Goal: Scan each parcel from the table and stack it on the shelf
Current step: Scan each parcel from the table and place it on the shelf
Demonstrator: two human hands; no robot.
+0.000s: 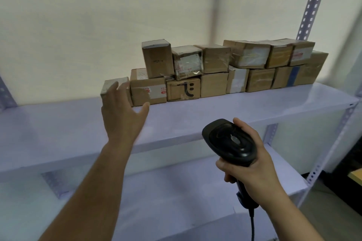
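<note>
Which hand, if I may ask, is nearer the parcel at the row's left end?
Left. The left hand spreads just before the parcel; the right hand grips the scanner lower, rightward.

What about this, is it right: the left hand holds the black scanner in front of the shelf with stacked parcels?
No. In the head view the right hand holds the black scanner in front of the shelf with stacked parcels; the left hand is open.

Soft even light, wide-angle edge bending, slight motion blur
</note>
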